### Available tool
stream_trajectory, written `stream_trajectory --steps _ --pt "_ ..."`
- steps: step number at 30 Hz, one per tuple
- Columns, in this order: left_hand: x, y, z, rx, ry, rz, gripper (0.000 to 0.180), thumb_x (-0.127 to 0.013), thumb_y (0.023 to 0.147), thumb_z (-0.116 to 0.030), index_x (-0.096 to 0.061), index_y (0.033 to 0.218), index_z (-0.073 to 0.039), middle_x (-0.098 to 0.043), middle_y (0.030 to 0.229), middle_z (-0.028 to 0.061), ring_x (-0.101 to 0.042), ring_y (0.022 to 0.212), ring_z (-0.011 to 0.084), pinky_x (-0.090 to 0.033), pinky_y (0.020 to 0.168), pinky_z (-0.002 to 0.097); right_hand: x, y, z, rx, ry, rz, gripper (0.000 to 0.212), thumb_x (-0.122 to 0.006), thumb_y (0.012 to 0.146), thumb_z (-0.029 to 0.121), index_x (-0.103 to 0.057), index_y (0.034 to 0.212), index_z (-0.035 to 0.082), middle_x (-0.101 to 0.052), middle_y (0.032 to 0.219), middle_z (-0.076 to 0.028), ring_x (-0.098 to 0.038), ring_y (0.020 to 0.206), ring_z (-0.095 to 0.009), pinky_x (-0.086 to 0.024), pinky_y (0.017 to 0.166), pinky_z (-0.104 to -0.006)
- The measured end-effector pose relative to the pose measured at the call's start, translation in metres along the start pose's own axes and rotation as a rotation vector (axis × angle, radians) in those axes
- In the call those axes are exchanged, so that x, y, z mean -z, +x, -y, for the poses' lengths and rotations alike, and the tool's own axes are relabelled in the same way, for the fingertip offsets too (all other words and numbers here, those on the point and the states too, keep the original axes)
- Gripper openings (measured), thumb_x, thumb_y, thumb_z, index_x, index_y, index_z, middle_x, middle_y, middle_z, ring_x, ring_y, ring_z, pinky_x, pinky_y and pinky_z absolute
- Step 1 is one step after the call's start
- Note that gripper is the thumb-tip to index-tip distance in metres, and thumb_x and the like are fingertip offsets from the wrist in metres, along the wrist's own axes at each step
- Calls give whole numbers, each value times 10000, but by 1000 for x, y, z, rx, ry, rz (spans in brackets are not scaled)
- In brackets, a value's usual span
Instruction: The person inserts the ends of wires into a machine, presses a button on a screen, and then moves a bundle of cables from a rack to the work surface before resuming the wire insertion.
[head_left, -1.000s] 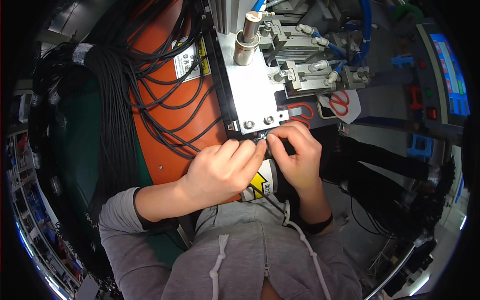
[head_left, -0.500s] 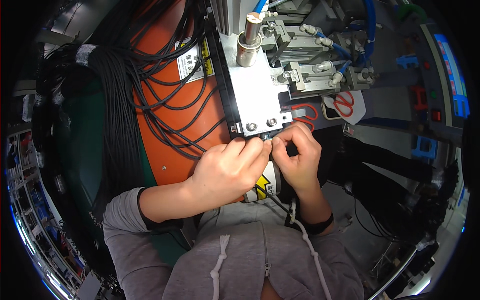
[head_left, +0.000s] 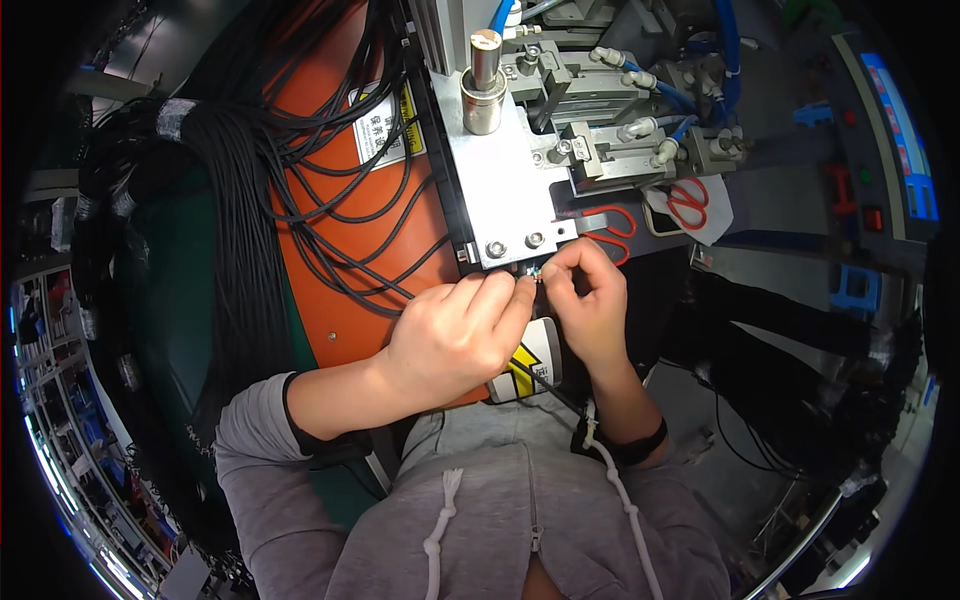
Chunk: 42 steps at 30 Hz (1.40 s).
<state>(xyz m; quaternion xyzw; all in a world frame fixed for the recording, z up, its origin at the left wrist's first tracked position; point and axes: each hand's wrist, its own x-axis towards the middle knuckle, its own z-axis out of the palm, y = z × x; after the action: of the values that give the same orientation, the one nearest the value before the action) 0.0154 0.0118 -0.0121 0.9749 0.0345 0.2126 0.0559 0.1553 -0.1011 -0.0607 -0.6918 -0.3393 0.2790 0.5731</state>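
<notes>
My left hand [head_left: 455, 325] is closed in a pinch, and a black cable [head_left: 540, 383] comes out below it, running down toward my right forearm. At its fingertips a small bundle of thin, light-coloured wires [head_left: 536, 274] shows. My right hand [head_left: 592, 300] pinches at those wires from the other side, thumb against forefinger. Both sets of fingertips nearly meet just under the front edge of a bright metal plate [head_left: 505, 185] on the machine. Fingers hide most of the wire ends and whatever lies directly beneath the plate.
Black cables [head_left: 235, 200] hang in a thick bundle at left, over an orange surface [head_left: 350, 335]. Red-handled scissors [head_left: 688, 205] lie right of the machine, beside another red handle [head_left: 612, 240]. Pneumatic cylinders [head_left: 610, 150] with blue hoses stand behind. A control panel [head_left: 890, 150] is at far right.
My right hand has shifted slightly left and up, and its fingers have closed in. The coloured wire tips show a little more between the hands. The whole view has shifted slightly.
</notes>
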Motion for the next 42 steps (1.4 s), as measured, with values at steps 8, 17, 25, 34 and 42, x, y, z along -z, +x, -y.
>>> stream_trajectory --steps 8,17,25,34,42 --pt "-1 0 3 26 -14 -51 192 -650 710 -84 -666 888 -15 -475 721 -7 -529 600 94 -439 498 220 -2 3 11 124 -155 15 70 -680 799 -10 -631 849 -4 -620 767 -43 -582 723 -123 -454 654 -260" --pt "11 -2 -6 92 44 19 254 -641 696 -90 -685 932 -5 -532 761 -1 -532 615 96 -382 503 235 4 2 6 176 -240 -52 92 -716 760 -26 -638 806 -9 -639 797 -75 -610 758 -173 -479 704 -288" --pt "20 -10 -6 152 161 140 242 -647 707 -55 -684 938 9 -498 697 11 -540 521 75 -407 447 213 73 0 18 160 50 499 449 -809 693 -17 -668 1119 12 -665 880 -53 -615 771 -136 -492 710 -265" --pt "28 6 -8 87 2 -65 220 -719 718 -119 -708 929 -58 -574 751 -7 -555 587 128 -419 489 263 63 -15 30 431 335 115 226 -810 670 -57 -673 848 -32 -678 814 -137 -643 720 -204 -490 636 -293" --pt "23 4 -5 222 -624 -191 178 -783 729 -80 -683 860 -12 -634 742 57 -621 569 191 -479 492 290 6 -11 46 382 500 17 220 -768 738 -81 -652 921 -38 -689 877 -155 -668 773 -193 -531 672 -275"
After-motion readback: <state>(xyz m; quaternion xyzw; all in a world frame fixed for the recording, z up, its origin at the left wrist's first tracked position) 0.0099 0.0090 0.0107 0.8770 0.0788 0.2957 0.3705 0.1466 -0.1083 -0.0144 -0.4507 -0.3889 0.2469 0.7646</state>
